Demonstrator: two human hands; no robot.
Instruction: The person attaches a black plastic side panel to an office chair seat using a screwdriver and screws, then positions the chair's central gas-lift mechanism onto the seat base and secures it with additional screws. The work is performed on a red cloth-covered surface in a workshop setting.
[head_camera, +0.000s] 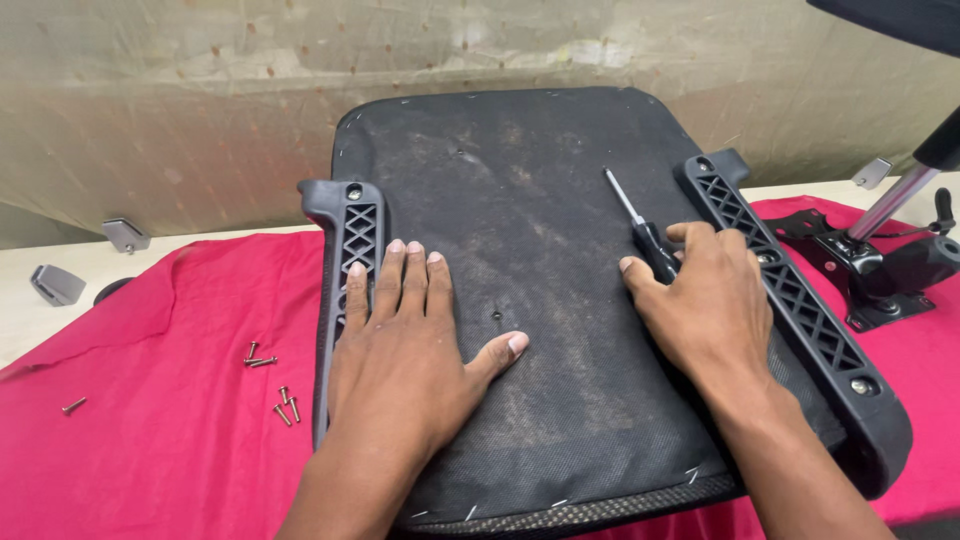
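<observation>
Left hand (405, 345) spread flat on seat underside (540, 200), right hand (705, 300) gripping screwdriver (640, 228), handle mostly hidden.

An upturned chair seat (540, 300) lies on a cloth (150, 440), an armrest bracket along each side. The left hand (410, 350) rests flat on it; the right hand (705, 300) covers a screwdriver (640, 225). Loose screws (275, 385) lie left; a chair mechanism (870, 270) sits right.

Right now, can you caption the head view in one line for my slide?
Left hand flat on upturned black fabric-covered seat base, right hand on black-handled screwdriver, loose screws on red cloth.
</observation>
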